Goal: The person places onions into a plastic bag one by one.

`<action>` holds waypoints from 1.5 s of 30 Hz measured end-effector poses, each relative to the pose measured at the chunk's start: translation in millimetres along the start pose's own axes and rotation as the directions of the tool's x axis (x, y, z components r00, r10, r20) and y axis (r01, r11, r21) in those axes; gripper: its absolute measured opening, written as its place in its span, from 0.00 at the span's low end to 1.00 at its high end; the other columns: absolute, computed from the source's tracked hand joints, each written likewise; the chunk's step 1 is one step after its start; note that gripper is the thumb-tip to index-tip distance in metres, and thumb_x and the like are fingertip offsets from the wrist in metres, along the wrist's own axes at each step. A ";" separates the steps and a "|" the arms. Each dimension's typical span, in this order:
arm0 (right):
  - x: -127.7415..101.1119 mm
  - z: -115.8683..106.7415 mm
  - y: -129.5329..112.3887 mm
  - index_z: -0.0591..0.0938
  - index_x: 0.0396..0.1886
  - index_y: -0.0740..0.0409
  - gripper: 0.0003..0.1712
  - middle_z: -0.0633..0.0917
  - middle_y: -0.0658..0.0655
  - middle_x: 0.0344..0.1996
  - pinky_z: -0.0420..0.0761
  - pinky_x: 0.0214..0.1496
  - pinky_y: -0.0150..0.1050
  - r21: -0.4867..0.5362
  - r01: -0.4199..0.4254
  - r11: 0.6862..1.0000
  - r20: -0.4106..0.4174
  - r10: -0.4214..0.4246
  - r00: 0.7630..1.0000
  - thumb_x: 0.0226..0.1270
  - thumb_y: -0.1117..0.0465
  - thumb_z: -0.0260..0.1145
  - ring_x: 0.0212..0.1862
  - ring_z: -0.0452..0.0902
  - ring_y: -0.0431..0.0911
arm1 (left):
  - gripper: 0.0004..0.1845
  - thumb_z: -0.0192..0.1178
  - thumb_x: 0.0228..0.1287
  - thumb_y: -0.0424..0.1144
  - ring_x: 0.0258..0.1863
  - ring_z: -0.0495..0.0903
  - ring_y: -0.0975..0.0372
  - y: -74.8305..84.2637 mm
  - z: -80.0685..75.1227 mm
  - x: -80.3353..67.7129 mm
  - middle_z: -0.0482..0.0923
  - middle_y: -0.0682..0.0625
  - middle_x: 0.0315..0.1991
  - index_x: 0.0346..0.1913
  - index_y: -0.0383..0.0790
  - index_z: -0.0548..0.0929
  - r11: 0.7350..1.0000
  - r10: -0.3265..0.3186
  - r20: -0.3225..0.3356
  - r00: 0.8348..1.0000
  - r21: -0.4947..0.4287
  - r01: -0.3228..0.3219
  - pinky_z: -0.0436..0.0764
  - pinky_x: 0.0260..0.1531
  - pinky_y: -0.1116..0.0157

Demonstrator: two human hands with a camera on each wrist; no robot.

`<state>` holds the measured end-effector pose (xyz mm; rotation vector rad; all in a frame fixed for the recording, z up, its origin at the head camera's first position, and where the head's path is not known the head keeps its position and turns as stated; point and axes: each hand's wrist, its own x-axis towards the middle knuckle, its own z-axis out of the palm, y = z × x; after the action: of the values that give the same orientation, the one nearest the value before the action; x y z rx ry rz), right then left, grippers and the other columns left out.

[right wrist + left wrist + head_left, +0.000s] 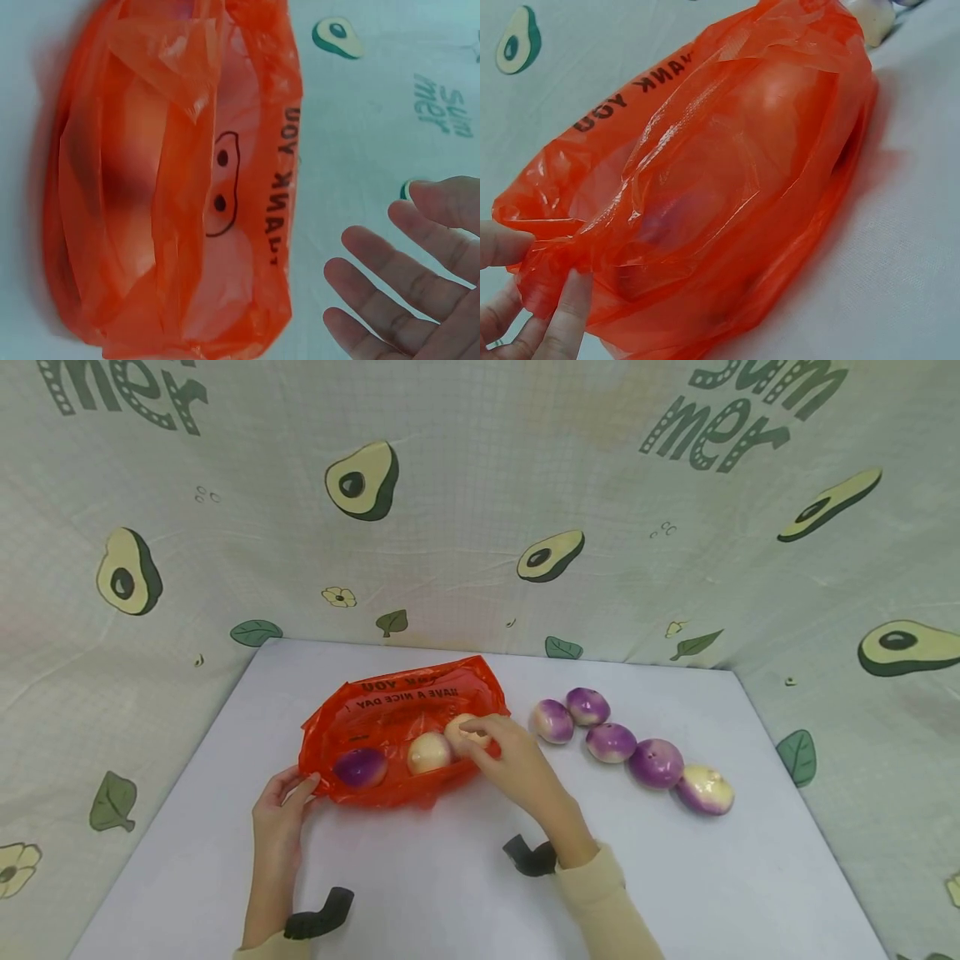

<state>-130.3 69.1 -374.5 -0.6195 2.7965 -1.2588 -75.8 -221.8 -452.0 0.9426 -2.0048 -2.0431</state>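
Observation:
A red plastic bag (442, 785) with printed lettering lies on the table, its mouth spread wide. My left hand (281, 814) pinches the bag's left edge between thumb and fingers, and the left wrist view shows the film bunched there. Inside lie a purple turnip (362, 767) and two pale turnips, one in the middle (430, 752) and one to its right (456, 732). Over the bag's right side hovers my right hand (517, 768), near the right-hand pale turnip and partly covering it. In the right wrist view that hand's fingers (409, 281) are spread and hold nothing.
To the right of the bag, several purple-and-white turnips (612, 743) lie in a slanting row on the white table (465, 885). A hanging cloth (450, 568) with avocado prints stands behind the table and along its sides.

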 end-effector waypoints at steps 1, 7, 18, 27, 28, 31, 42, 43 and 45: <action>-1.5 -2.3 1.4 0.80 0.51 0.51 0.16 0.81 0.49 0.48 0.77 0.57 0.45 0.001 -0.008 1.000 -0.008 0.008 1.000 0.66 0.52 0.60 0.53 0.75 0.46 | 0.24 0.60 0.61 0.49 0.38 0.77 0.73 0.3 0.1 -0.1 0.71 0.59 0.46 0.58 0.46 0.70 1.000 0.001 0.000 1.000 -0.001 -0.001 0.79 0.41 0.77; -9.9 -13.9 12.1 0.80 0.51 0.50 0.17 0.81 0.48 0.49 0.73 0.61 0.48 0.001 -0.026 1.000 -0.054 0.026 0.998 0.65 0.52 0.61 0.57 0.73 0.46 | 0.24 0.60 0.61 0.49 0.38 0.77 0.73 1.2 0.6 -0.5 0.71 0.59 0.46 0.58 0.45 0.71 1.000 0.004 0.000 1.000 0.001 -0.004 0.79 0.42 0.77; -27.5 -35.1 39.8 0.81 0.49 0.52 0.16 0.83 0.51 0.48 0.76 0.58 0.46 -0.011 0.029 1.000 -0.216 -0.031 0.976 0.62 0.57 0.65 0.53 0.77 0.47 | 0.22 0.60 0.62 0.46 0.36 0.78 0.73 1.3 1.6 -0.1 0.72 0.57 0.45 0.57 0.44 0.71 1.000 0.004 -0.009 1.000 -0.021 -0.004 0.79 0.40 0.78; -42.3 -52.4 62.1 0.81 0.49 0.56 0.17 0.84 0.52 0.47 0.74 0.60 0.38 -0.027 0.027 0.999 -0.319 -0.034 0.947 0.59 0.60 0.68 0.53 0.77 0.46 | 0.22 0.60 0.62 0.46 0.36 0.77 0.73 0.9 0.6 -0.6 0.71 0.58 0.45 0.57 0.44 0.71 0.999 0.013 -0.003 1.000 -0.033 -0.013 0.79 0.39 0.78; -43.7 -53.8 64.3 0.81 0.48 0.56 0.17 0.84 0.52 0.47 0.74 0.59 0.33 -0.021 0.027 0.999 -0.329 -0.032 0.944 0.58 0.60 0.68 0.53 0.77 0.46 | 0.22 0.60 0.62 0.46 0.36 0.77 0.73 0.9 0.6 -0.6 0.71 0.58 0.45 0.57 0.44 0.71 0.999 0.013 -0.004 1.000 -0.031 -0.013 0.79 0.40 0.78; -47.9 -57.9 70.3 0.81 0.47 0.57 0.16 0.83 0.53 0.46 0.69 0.58 0.20 -0.001 0.035 0.999 -0.361 -0.033 0.932 0.57 0.63 0.69 0.53 0.76 0.47 | 0.21 0.60 0.62 0.46 0.36 0.77 0.73 0.9 1.1 -0.3 0.71 0.58 0.45 0.56 0.45 0.71 1.000 0.006 -0.012 1.000 -0.022 -0.006 0.79 0.40 0.78; -68.9 -77.9 94.5 0.80 0.49 0.55 0.17 0.81 0.55 0.50 0.69 0.51 0.20 -0.005 -0.109 0.994 -0.399 0.098 0.912 0.59 0.59 0.68 0.52 0.73 0.37 | 0.22 0.59 0.62 0.46 0.37 0.77 0.73 2.0 1.3 -0.1 0.71 0.58 0.46 0.57 0.44 0.71 1.000 0.005 -0.007 1.000 -0.005 -0.005 0.79 0.41 0.77; -71.0 -79.6 97.1 0.81 0.49 0.56 0.17 0.82 0.56 0.49 0.70 0.50 0.20 -0.003 -0.099 0.995 -0.417 0.089 0.904 0.58 0.61 0.68 0.50 0.73 0.33 | 0.22 0.59 0.62 0.46 0.37 0.77 0.73 2.2 1.3 -0.2 0.71 0.58 0.46 0.57 0.45 0.71 1.000 0.005 -0.009 1.000 -0.005 -0.005 0.79 0.41 0.77; -74.7 -82.9 102.5 0.81 0.48 0.59 0.18 0.82 0.57 0.47 0.69 0.48 0.15 -0.007 -0.073 0.997 -0.461 0.061 0.886 0.56 0.66 0.69 0.47 0.72 0.26 | 0.22 0.59 0.62 0.47 0.37 0.77 0.73 2.7 1.0 -0.4 0.71 0.58 0.46 0.57 0.44 0.71 1.000 0.008 -0.005 1.000 -0.004 -0.008 0.79 0.41 0.78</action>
<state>-111.4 216.5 -403.4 -0.2388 3.1720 -1.5351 -76.8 -221.0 -449.5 0.9370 -1.9980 -2.0375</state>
